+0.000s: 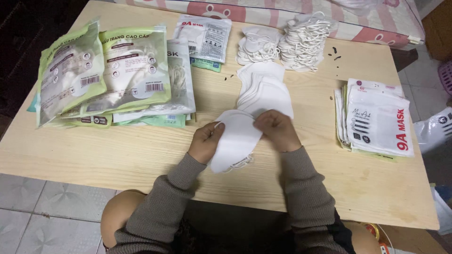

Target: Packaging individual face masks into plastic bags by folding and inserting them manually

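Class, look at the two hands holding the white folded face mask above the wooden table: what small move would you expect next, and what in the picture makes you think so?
Probably laying the white folded face mask onto the fanned pile of white masks just beyond it. The left hand and right hand pinch its upper edge, and that pile lies directly ahead on the pale wooden table.

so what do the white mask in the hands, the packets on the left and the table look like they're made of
White mask, held by left hand and right hand: soft matte fabric, probably non-woven; it bends without shine.
Green packets: thin glossy plastic film; glare and wrinkles show, with see-through windows.
Table: pale wood or wood-look laminate, smooth; grain lines run along it, but which one is unclear.
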